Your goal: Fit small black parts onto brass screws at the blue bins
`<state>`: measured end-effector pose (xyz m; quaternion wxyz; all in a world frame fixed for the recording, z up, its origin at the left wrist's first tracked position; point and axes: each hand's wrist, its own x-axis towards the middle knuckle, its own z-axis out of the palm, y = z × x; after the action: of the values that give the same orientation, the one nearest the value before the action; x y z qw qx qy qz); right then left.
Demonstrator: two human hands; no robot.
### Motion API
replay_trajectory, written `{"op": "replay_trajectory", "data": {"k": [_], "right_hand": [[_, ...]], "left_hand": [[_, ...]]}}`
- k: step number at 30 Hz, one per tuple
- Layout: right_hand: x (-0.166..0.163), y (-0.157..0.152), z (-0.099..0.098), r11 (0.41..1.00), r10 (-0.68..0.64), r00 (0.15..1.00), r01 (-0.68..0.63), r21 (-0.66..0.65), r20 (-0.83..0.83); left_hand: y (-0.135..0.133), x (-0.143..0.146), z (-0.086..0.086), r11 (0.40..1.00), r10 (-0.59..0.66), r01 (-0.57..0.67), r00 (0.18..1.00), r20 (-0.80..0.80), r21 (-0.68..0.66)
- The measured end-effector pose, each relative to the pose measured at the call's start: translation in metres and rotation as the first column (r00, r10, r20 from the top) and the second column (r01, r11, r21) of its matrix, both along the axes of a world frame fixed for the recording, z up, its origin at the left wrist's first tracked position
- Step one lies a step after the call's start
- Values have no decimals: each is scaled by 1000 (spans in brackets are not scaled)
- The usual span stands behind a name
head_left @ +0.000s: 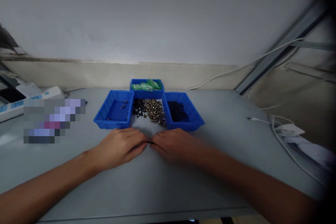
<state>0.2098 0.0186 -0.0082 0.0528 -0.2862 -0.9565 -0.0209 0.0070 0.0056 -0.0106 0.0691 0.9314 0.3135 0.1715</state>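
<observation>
My left hand [123, 145] and my right hand [172, 143] meet fingertip to fingertip just above the grey table. Both are closed in a pinch on a small dark piece [149, 142], mostly hidden by the fingers, so its kind does not show. Just beyond lies a heap of small brass-coloured metal parts [154, 110], with small black parts [139, 106] at its left. Left of the heap, a blue bin [112, 124] holds a few brass-coloured pieces [123, 106]. The blue bin [193, 112] on the right contains many small black pieces [177, 111].
A third blue bin [147, 94] with green plastic packets [148, 85] stands at the back by the wall. To the left are a white power strip [49, 94] and a blurred-out object [56, 120]. Cables [286, 154] and a crumpled white item [309, 148] lie at the right.
</observation>
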Motion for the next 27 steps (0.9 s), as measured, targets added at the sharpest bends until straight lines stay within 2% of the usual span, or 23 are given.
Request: {"op": "replay_trajectory", "data": {"k": [3, 6, 11, 15, 22, 27], "right_hand": [[-1, -1, -2, 1000, -7, 1000, 8, -31, 12], [-2, -2, 0, 999, -3, 1000, 4, -52, 22], [-1, -1, 3, 997, -27, 999, 26, -70, -17], [1, 1, 5, 995, -58, 998, 57, -86, -15], [-1, -1, 7, 995, -19, 1000, 19, -94, -7], [-2, -4, 9, 996, 27, 999, -30, -83, -32]], "left_hand": [[-3, 2, 0, 995, -90, 90, 996, 6, 33], [-5, 3, 0, 990, -117, 118, 993, -21, 73], [-4, 3, 0, 998, -13, 15, 999, -30, 68], [-1, 2, 0, 997, 64, -61, 993, -102, 36], [-1, 3, -1, 998, 55, -51, 985, -162, 28], [-3, 2, -2, 1000, 2, 1, 981, -193, 13]]}}
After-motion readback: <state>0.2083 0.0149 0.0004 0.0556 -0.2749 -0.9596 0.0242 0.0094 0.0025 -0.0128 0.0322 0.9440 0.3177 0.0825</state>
